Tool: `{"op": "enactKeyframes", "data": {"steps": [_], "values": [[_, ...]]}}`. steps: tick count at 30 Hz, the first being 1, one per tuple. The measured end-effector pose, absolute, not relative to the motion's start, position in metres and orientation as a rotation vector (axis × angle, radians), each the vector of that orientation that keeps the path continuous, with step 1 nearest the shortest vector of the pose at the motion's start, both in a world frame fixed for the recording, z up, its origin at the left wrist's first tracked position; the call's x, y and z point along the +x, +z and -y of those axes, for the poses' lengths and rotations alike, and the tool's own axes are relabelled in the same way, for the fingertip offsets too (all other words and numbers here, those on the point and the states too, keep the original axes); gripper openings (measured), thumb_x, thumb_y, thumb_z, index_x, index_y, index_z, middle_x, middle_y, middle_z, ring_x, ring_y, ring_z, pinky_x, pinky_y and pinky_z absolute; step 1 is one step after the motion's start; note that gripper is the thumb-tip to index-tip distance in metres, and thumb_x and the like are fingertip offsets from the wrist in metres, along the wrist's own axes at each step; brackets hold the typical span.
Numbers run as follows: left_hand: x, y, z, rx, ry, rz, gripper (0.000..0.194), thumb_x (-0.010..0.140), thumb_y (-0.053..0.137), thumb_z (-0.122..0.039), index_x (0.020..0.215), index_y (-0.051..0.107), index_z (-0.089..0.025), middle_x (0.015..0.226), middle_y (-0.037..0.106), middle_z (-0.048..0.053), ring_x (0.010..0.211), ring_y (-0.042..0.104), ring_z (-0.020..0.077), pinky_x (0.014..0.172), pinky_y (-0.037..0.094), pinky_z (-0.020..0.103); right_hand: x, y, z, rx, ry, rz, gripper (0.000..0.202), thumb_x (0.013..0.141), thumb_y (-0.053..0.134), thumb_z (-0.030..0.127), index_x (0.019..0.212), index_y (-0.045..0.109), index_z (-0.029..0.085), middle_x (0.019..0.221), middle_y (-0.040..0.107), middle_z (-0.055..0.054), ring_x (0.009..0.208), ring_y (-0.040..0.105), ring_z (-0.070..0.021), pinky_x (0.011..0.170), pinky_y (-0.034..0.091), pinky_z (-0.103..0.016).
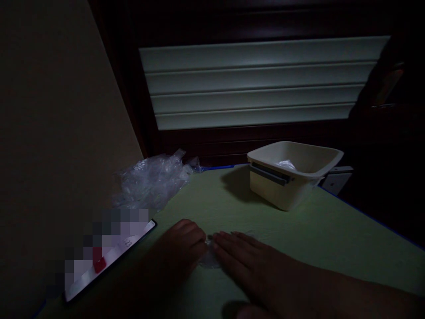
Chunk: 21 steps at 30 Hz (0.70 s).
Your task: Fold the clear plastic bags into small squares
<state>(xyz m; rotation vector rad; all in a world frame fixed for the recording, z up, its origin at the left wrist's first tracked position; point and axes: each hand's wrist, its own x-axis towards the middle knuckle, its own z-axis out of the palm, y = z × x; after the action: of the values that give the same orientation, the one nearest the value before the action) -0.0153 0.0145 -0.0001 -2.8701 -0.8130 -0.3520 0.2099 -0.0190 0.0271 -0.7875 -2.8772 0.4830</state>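
A small clear plastic bag lies on the green tabletop in front of me, partly covered by both hands. My left hand is closed, its fingers curled at the bag's left edge and seeming to pinch it. Stretched flat over the right part of the bag is my right hand, fingers extended and thumb toward me. Between the fingertips of the two hands a small dark spot shows; the dim light keeps me from telling what it is.
A pile of crumpled clear plastic bags sits at the back left. A cream bin with a grey handle stands at the back right, clear plastic inside. At the left edge lies a lit tablet. Behind the table is a slatted panel.
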Motion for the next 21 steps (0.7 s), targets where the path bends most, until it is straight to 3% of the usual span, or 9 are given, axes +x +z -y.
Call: {"op": "enactKeyframes", "data": {"steps": [8, 13, 21], "values": [[-0.016, 0.004, -0.011, -2.846, -0.318, 0.788, 0.017, 0.073, 0.049, 0.000, 0.073, 0.053, -0.016, 0.076, 0.056, 0.001, 0.072, 0.047, 0.0165, 0.068, 0.036, 0.030, 0.209, 0.002, 0.016, -0.762, 0.512, 2.856, 0.071, 0.087, 0.040, 0.053, 0.139, 0.025, 0.007, 0.142, 0.020, -0.019, 0.132, 0.019, -0.0310, 0.107, 0.020, -0.050], [-0.014, 0.012, -0.001, -2.900, -0.277, 0.811, 0.009, 0.062, 0.051, -0.007, 0.066, 0.054, -0.015, 0.071, 0.055, 0.004, 0.065, 0.046, 0.0171, 0.061, 0.035, 0.031, 0.210, 0.017, 0.018, -0.793, 0.560, 2.887, 0.068, 0.088, 0.041, 0.050, 0.139, 0.025, 0.007, 0.142, 0.020, -0.019, 0.132, 0.018, -0.0299, 0.108, 0.019, -0.047], [-0.014, 0.016, 0.002, -2.916, -0.214, 0.824, 0.011, 0.072, 0.052, -0.011, 0.064, 0.055, -0.017, 0.064, 0.055, 0.002, 0.061, 0.049, 0.0162, 0.058, 0.035, 0.030, 0.219, 0.019, 0.013, -0.954, 0.480, 2.826, 0.072, 0.086, 0.041, 0.054, 0.140, 0.025, 0.008, 0.143, 0.019, -0.020, 0.133, 0.017, -0.0309, 0.107, 0.019, -0.051]]}}
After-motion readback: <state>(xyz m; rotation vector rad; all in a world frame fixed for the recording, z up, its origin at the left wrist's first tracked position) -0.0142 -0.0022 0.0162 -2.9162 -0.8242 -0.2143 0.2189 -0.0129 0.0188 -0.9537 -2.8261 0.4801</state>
